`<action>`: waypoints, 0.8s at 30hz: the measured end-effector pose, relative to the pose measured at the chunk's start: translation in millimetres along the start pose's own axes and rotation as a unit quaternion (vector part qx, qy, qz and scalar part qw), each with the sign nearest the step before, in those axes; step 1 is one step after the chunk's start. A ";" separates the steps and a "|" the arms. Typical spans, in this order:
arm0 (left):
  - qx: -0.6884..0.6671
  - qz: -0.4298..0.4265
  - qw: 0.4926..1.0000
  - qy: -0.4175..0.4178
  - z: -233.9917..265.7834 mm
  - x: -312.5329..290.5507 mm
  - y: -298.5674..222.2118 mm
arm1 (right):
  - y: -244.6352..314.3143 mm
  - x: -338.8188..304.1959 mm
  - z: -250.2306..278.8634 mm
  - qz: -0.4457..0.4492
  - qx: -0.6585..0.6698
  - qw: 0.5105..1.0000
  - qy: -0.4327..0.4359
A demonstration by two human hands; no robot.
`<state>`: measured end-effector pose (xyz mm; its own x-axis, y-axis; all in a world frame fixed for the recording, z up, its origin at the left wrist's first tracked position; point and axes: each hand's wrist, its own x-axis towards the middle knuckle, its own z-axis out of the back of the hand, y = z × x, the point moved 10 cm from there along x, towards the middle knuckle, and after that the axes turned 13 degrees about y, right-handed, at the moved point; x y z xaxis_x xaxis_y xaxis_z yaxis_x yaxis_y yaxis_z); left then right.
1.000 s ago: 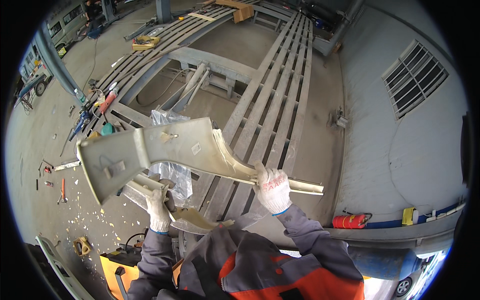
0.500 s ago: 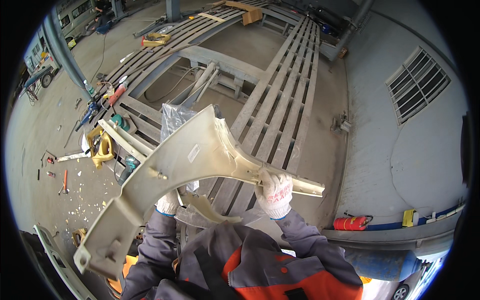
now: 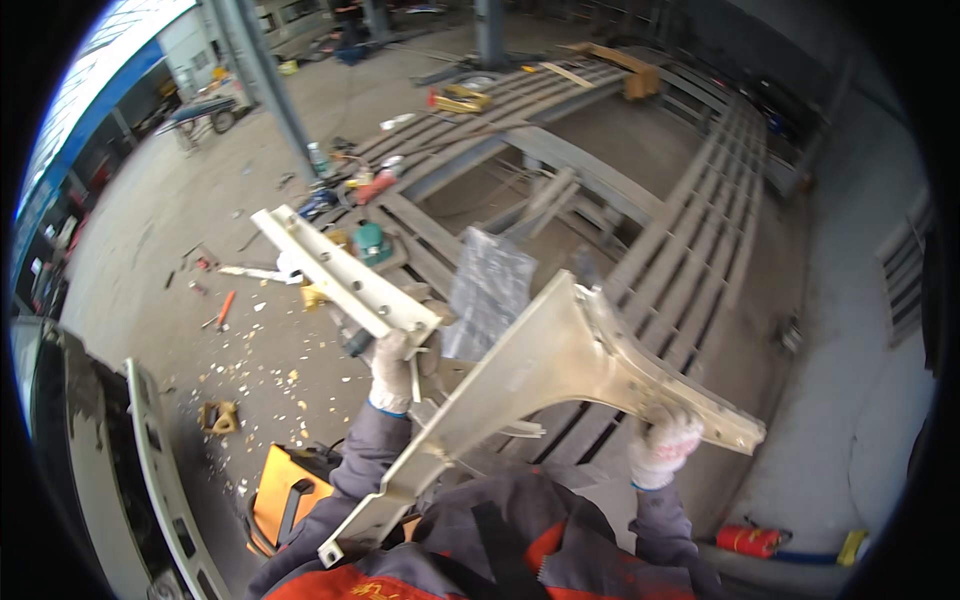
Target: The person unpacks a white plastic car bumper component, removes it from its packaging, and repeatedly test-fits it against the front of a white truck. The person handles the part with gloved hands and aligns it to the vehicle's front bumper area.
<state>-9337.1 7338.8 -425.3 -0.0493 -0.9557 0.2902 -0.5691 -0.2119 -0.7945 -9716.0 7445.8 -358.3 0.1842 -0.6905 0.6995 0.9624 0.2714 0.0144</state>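
Note:
My right hand (image 3: 665, 445), in a white knit glove, is closed on the narrow right-hand arm of a cream car fender (image 3: 530, 365). The fender is held up before my chest, its broad lower end slanting down to the left across my left sleeve. My left hand (image 3: 390, 370), also gloved, grips the near end of a long cream metal strip (image 3: 345, 280) with a row of holes. That strip points away to the upper left. Between the two pieces hangs or lies a clear plastic sheet (image 3: 490, 290); its support is hidden.
A slatted steel frame (image 3: 690, 250) spreads ahead. On its left lie a green-topped tool (image 3: 370, 243) and a red power tool (image 3: 378, 185). An orange-handled hammer (image 3: 226, 310) and pale chips lie on the floor. A orange case (image 3: 285, 495), car panel (image 3: 165, 480) and fire extinguisher (image 3: 748, 540) are near.
My view has swung left and up. My left hand has come out from behind the fender and now holds the strip, which is raised. The fender has tilted, still in my right hand.

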 end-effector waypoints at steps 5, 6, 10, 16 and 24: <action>-0.042 -0.096 0.993 0.057 -3.7 -0.6 -56.9 | -12.1 -19.5 -10.3 -0.021 -0.021 1.000 0.009; -0.054 -0.107 0.991 0.058 -7.0 -2.0 -63.0 | -11.1 -19.9 -11.3 -0.021 -0.023 0.999 0.009; -0.032 -0.139 0.987 0.072 -16.6 -17.6 -91.0 | -6.4 -17.8 -15.9 -0.017 -0.005 1.000 0.008; -0.079 -0.154 0.983 0.069 -16.1 -16.5 -89.0 | -5.2 -20.7 -14.2 -0.048 -0.002 0.999 -0.007; -0.146 -0.182 0.969 0.081 -11.0 -19.9 -102.4 | 1.5 -19.2 -8.7 -0.065 0.009 0.998 -0.022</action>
<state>-9286.9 7381.7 -343.9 0.0824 -0.7790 0.6216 -0.7805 -0.4383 -0.4458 -9716.3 7453.5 -377.9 0.0491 -0.6900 0.7221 0.9738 0.1939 0.1191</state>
